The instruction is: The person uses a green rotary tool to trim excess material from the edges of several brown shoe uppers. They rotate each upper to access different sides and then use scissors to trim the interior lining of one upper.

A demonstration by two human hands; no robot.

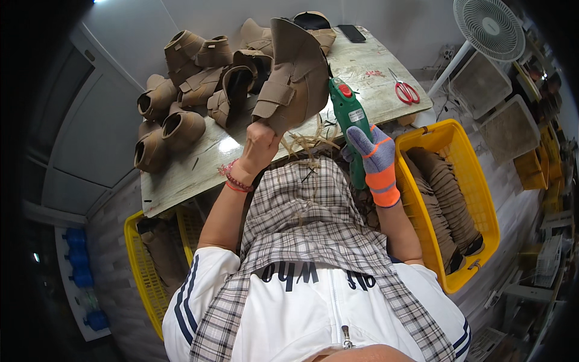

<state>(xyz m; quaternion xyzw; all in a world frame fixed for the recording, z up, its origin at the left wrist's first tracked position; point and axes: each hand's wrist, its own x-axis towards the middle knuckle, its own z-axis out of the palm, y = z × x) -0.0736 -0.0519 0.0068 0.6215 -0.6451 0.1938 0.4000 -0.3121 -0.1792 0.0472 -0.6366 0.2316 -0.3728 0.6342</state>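
My bare left hand, with beaded bracelets at the wrist, is closed on the lower end of a brown shoe upper with a strap across it. The upper is held up above the front of the table. In a grey and orange glove, my right hand is wrapped round a green handheld power tool with a red switch. The tool stands nearly upright, its top end close beside the upper's right edge. What its working tip looks like is hidden behind the upper.
Several brown shoe uppers are heaped on the table's left and back. Red-handled scissors and a black phone lie at right. Yellow baskets of uppers flank me, one right, one left. A fan stands beyond. Trimmings lie on my checked apron.
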